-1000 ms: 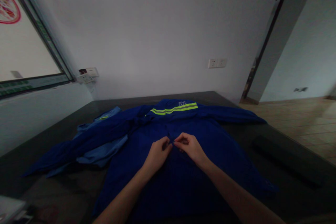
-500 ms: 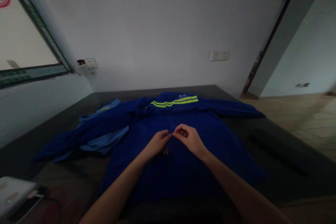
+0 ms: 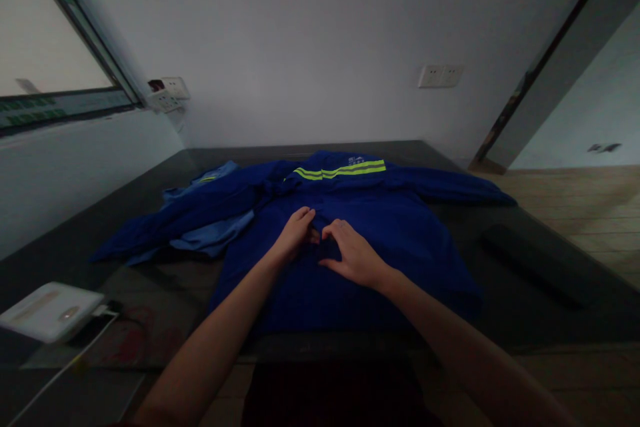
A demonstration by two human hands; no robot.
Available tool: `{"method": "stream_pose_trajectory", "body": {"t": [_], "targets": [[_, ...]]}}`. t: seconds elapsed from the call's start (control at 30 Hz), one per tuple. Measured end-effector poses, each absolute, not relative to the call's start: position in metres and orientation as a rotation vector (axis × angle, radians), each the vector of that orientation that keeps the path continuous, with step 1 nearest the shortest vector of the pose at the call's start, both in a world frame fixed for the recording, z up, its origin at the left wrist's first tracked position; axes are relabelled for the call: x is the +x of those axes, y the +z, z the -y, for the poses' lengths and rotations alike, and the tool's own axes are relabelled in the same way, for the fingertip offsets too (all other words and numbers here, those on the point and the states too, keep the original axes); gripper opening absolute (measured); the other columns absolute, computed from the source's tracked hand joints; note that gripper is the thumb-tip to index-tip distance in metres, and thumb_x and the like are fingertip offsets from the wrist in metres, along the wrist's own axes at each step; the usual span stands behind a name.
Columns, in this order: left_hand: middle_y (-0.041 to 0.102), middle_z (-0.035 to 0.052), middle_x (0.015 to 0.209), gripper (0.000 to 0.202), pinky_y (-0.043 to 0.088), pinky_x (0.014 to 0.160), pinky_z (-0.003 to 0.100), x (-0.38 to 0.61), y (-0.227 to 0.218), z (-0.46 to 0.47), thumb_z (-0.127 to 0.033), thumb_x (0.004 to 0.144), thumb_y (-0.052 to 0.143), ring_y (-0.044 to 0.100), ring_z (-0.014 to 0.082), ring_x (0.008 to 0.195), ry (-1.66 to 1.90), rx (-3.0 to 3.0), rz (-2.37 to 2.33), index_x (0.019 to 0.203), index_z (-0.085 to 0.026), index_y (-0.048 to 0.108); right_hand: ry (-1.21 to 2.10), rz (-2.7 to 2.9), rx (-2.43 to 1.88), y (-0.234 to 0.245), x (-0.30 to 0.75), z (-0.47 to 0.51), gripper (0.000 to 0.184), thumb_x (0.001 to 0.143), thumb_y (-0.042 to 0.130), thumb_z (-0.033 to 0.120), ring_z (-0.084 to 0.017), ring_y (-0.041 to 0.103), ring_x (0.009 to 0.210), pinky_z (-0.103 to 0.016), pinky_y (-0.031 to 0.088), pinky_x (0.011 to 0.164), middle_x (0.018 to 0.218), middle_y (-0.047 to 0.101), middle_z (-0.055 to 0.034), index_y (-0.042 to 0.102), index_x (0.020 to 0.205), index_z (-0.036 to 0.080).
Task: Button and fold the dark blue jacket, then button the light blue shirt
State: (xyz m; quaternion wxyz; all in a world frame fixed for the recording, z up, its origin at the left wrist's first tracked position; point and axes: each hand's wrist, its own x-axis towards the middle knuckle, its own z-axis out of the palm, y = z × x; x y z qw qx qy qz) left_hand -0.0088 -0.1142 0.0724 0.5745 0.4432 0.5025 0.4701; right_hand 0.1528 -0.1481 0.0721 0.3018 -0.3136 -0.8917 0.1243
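Note:
A dark blue work jacket (image 3: 400, 240) with yellow-green reflective stripes (image 3: 340, 170) lies spread flat on a dark table (image 3: 500, 307). Both of my hands rest on its front, near the middle seam. My left hand (image 3: 295, 233) lies with its fingers stretched out on the cloth. My right hand (image 3: 350, 253) sits just to the right, arched, with the thumb apart from the fingers. The fingertips of the two hands almost touch. Nothing is lifted off the table.
A lighter blue garment (image 3: 210, 237) lies partly under the jacket's left sleeve. A white flat device (image 3: 50, 310) with a cable sits at the table's near left. A long dark object (image 3: 530, 263) lies at the right. Wall sockets (image 3: 440, 75) and a doorway stand behind.
Both hands have left their pinch on the jacket's front seam, moved slightly up the garment and now lie opened on the cloth. The view has tilted downward.

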Motion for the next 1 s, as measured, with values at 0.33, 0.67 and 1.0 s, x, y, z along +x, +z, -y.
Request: {"method": "stream_pose_trajectory", "body": {"t": [0.33,0.67,1.0], "targets": [[0.054,-0.0060,0.065,0.015,0.054,0.053,0.026,-0.006,0.074,0.119,-0.027,0.087,0.050,0.063,0.0118,0.049,1.047,1.020,-1.072,0.088,-0.021,0.037,0.360,2.179,-0.941,0.065,0.152,0.144,0.023,0.084,0.060,0.024,-0.022,0.055,0.096,-0.036,0.045,0.084,0.101,0.057,-0.0079,0.050,0.104,0.021],[0.062,0.0009,0.068,0.010,0.042,0.058,0.024,-0.015,0.052,0.115,-0.020,0.079,0.058,0.059,0.0157,0.060,0.842,1.929,-1.527,0.089,-0.020,0.057,0.427,1.965,-1.206,0.059,0.178,0.112,0.032,0.077,0.055,0.005,-0.019,0.063,0.088,-0.033,0.046,0.081,0.093,0.066,-0.0031,0.059,0.104,0.022],[0.063,0.0046,0.085,0.016,0.042,0.066,0.025,-0.006,0.043,0.119,-0.018,0.080,0.055,0.059,0.0173,0.074,0.525,2.299,-1.475,0.094,-0.019,0.060,0.250,1.923,-1.338,0.065,0.189,0.108,0.020,0.084,0.056,0.015,-0.023,0.064,0.094,-0.036,0.046,0.084,0.100,0.070,-0.0031,0.066,0.098,0.026]]}}
